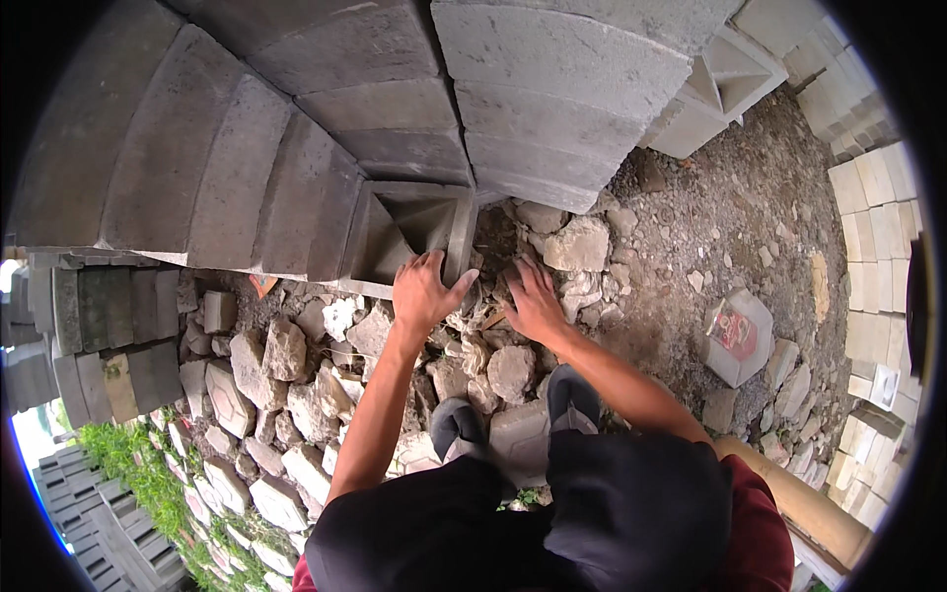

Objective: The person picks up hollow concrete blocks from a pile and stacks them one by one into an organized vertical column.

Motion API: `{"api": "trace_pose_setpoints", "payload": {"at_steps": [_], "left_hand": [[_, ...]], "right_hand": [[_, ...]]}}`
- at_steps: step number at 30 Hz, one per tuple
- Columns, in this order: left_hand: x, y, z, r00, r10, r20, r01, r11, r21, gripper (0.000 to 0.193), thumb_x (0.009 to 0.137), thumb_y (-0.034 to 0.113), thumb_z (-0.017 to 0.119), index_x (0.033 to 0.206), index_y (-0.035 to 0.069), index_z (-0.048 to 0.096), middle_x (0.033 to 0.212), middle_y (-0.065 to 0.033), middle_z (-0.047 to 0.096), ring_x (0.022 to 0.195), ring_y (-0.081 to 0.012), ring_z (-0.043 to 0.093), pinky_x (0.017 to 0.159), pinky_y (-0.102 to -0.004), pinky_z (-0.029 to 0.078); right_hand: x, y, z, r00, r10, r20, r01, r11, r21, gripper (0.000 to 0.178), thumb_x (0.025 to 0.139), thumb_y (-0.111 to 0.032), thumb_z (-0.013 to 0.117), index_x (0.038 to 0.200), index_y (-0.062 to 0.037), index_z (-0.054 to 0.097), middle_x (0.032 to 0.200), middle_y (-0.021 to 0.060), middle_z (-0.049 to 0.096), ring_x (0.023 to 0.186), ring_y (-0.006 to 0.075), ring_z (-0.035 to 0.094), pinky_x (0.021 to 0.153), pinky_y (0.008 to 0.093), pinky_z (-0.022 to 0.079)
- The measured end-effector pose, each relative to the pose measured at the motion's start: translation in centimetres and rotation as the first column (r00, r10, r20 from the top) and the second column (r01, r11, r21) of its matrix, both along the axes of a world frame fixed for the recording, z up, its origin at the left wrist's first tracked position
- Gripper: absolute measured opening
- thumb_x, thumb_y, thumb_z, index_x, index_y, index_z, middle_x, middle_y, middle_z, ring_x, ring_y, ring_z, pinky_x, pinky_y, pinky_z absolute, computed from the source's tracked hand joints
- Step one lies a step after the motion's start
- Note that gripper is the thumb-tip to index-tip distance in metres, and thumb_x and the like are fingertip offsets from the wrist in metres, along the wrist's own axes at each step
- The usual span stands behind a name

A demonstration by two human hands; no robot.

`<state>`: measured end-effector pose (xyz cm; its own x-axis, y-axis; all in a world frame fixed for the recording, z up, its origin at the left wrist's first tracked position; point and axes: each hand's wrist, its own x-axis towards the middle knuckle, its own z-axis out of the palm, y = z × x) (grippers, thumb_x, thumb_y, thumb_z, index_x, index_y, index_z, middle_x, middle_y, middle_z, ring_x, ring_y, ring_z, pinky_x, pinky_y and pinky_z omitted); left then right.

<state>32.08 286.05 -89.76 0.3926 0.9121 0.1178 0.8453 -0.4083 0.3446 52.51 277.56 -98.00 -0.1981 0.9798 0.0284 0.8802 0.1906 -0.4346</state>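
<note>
A hollow concrete block (367,279) with a cross-braced opening stands at the foot of the stacked grey blocks. My left hand (426,296) lies at its near rim, fingers bent over the edge and thumb stretched out to the right. It appears to touch the block without gripping it. To the right, my right hand (538,301) reaches down to the dirt among broken stones, its fingers spread. Nothing shows in its grasp, though the fingertips are partly lost in shadow. A pale stone chunk (577,245) sits just beyond the right hand.
Tall stacks of grey concrete blocks (552,89) rise ahead and to the left. Loose rubble (286,350) covers the ground at left and around my shoes (457,424). A hexagonal paver (738,340) lies at right. Paler blocks (868,271) line the far right.
</note>
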Motion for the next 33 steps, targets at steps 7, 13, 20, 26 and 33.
{"api": "trace_pose_setpoints", "payload": {"at_steps": [7, 13, 20, 26, 33], "left_hand": [[0.8, -0.2, 1.0, 0.999, 0.024, 0.032, -0.022, 0.997, -0.069, 0.042, 0.079, 0.04, 0.063, 0.085, -0.001, 0.061, 0.086, -0.0194, 0.066, 0.085, -0.038, 0.061, 0.082, -0.0453, 0.046], [0.2, 0.0, 0.3, 1.0, 0.016, 0.007, -0.015, 0.995, -0.095, 0.041, 0.08, 0.039, 0.061, 0.089, -0.001, 0.061, 0.091, -0.0192, 0.066, 0.089, -0.0364, 0.062, 0.084, -0.0446, 0.046], [0.1, -0.1, 0.4, 0.997, 0.005, 0.079, -0.004, 1.0, -0.02, 0.039, 0.08, 0.037, 0.063, 0.085, -0.002, 0.059, 0.083, -0.0195, 0.064, 0.083, -0.0388, 0.06, 0.08, -0.0448, 0.046], [0.6, 0.0, 0.8, 0.999, 0.023, 0.041, -0.018, 0.991, -0.133, 0.041, 0.081, 0.039, 0.06, 0.088, -0.001, 0.06, 0.094, -0.0206, 0.065, 0.093, -0.0372, 0.061, 0.086, -0.0454, 0.046], [0.0, 0.0, 0.1, 0.998, 0.004, 0.067, -0.001, 0.999, -0.043, 0.04, 0.079, 0.037, 0.062, 0.084, -0.002, 0.058, 0.084, -0.0187, 0.063, 0.085, -0.0371, 0.059, 0.079, -0.0453, 0.045]], "right_hand": [[0.4, 1.1, -0.8, 0.998, 0.056, 0.029, -0.054, 0.997, -0.06, 0.062, 0.082, -0.037, 0.067, 0.118, 0.0113, 0.051, 0.137, 0.027, 0.029, 0.133, 0.0397, 0.027, 0.109, 0.0562, 0.019], [0.6, 1.5, -0.3, 0.99, 0.142, -0.02, -0.141, 0.99, 0.029, 0.06, 0.082, -0.032, 0.067, 0.122, 0.0088, 0.05, 0.134, 0.0255, 0.033, 0.134, 0.0387, 0.027, 0.11, 0.0531, 0.019], [0.0, 5.1, 1.4, 0.938, -0.08, -0.338, 0.054, 0.995, -0.087, 0.065, 0.081, -0.012, 0.064, 0.136, 0.0068, 0.033, 0.129, 0.0276, 0.037, 0.116, 0.0425, 0.048, 0.094, 0.048, 0.043], [1.0, 10.5, -0.5, 0.987, 0.018, -0.162, -0.033, 0.996, -0.086, 0.063, 0.081, -0.005, 0.06, 0.137, 0.0011, 0.032, 0.135, 0.0297, 0.035, 0.109, 0.0476, 0.052, 0.09, 0.0474, 0.048], [1.5, 10.8, -1.4, 0.949, -0.017, -0.314, -0.001, 0.998, -0.057, 0.061, 0.08, -0.015, 0.068, 0.132, 0.002, 0.041, 0.134, 0.0304, 0.041, 0.119, 0.0458, 0.046, 0.098, 0.0445, 0.044]]}}
